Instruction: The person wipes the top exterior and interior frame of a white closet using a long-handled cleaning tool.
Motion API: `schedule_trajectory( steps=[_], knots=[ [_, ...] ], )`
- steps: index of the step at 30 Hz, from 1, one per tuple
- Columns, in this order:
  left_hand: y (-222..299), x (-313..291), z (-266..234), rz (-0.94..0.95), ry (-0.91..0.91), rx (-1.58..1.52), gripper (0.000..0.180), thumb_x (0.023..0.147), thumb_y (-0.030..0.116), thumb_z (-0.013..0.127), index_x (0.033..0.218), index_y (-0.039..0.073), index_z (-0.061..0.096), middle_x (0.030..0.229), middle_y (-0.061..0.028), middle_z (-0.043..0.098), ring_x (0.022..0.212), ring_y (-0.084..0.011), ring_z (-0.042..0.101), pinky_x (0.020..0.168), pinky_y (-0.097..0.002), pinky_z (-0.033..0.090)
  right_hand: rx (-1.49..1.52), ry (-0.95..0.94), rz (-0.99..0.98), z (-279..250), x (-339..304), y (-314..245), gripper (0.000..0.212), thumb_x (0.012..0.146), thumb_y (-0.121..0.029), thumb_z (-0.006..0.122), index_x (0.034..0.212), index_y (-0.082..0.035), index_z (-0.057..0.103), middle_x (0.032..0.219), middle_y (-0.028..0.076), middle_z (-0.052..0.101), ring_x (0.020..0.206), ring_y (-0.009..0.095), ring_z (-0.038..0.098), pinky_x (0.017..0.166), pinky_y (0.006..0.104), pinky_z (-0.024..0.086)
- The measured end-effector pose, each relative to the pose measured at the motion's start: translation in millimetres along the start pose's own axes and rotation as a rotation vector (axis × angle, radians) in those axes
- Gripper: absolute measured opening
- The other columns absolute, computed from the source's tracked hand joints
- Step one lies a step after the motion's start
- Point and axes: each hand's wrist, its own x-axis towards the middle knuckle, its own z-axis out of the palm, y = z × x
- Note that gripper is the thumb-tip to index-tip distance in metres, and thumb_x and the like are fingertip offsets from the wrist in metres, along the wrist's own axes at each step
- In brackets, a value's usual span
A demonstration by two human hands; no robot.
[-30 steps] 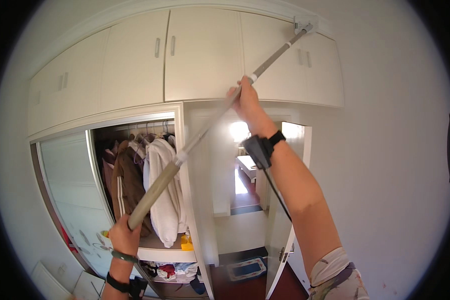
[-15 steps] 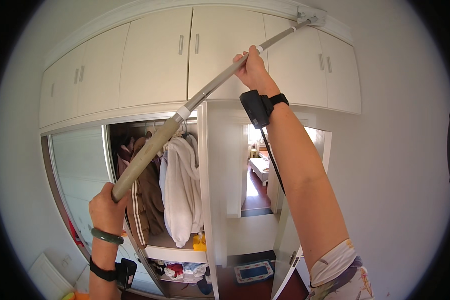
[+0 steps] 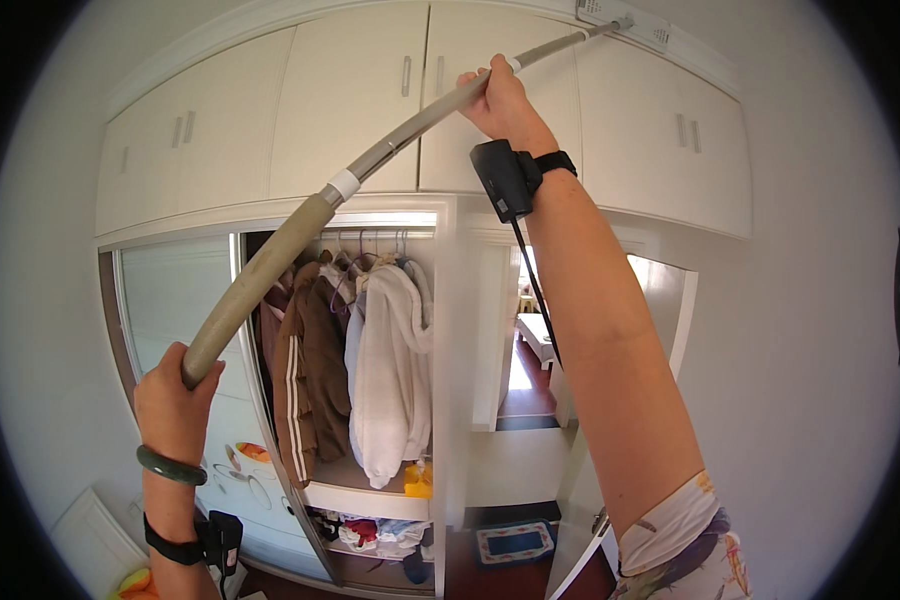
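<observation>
A long pole with a grey-green grip (image 3: 260,277) and a metal shaft (image 3: 395,140) slants from lower left to upper right. My left hand (image 3: 173,400), below a dark green bangle, is closed around the grip's lower end. Higher up, my right hand (image 3: 497,98) wraps the metal shaft in front of the white upper cabinet doors (image 3: 355,110). At the pole's far end, a flat white mop head (image 3: 642,27) lies against the trim along the cabinet top. Black devices are strapped to both wrists.
Below the cabinets stands an open wardrobe with hanging clothes (image 3: 390,370) and a sliding glass door (image 3: 175,310). To its right, a doorway leads to another room. A blue mat (image 3: 515,543) lies on the floor beside a partly open door (image 3: 580,520).
The wardrobe and cabinets sit farther right in view. My left hand has shifted left with the pole's lower end, and the mop head appears slightly higher and more side-on.
</observation>
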Motion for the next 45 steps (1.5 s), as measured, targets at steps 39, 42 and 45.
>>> schedule_trajectory(
  steps=[39, 42, 45],
  knots=[
    [-182.7, -118.6, -18.8, -0.238, 0.067, 0.139, 0.034, 0.073, 0.014, 0.069, 0.093, -0.012, 0.057, 0.063, -0.0252, 0.054, 0.058, -0.0407, 0.053, 0.052, -0.0414, 0.040, -0.178, -0.185, 0.116, 112.1, -66.6, 186.8, 0.029, 0.091, -0.031, 0.037, 0.092, -0.002, 0.038, 0.069, 0.009, 0.051, 0.054, 0.020, 0.059, 0.047, 0.0309, 0.051],
    [-169.7, -125.2, -16.6, -0.314, 0.012, 0.084, 0.023, 0.074, 0.012, 0.067, 0.080, -0.007, 0.055, 0.062, -0.0245, 0.052, 0.058, -0.0432, 0.048, 0.050, -0.0422, 0.037, -0.176, -0.192, 0.104, 104.3, -71.1, 176.7, 0.029, 0.091, -0.030, 0.037, 0.091, -0.001, 0.039, 0.067, 0.008, 0.052, 0.054, 0.020, 0.059, 0.047, 0.0308, 0.050],
    [-139.3, -125.2, -22.6, -0.253, -0.015, 0.114, 0.022, 0.075, 0.013, 0.065, 0.072, -0.003, 0.050, 0.061, -0.0239, 0.051, 0.058, -0.0435, 0.047, 0.050, -0.0417, 0.037, -0.161, -0.173, 0.072, 94.4, -80.0, 160.5, 0.030, 0.091, -0.031, 0.038, 0.091, -0.001, 0.039, 0.067, 0.008, 0.052, 0.053, 0.020, 0.059, 0.047, 0.0305, 0.051]
  ],
)
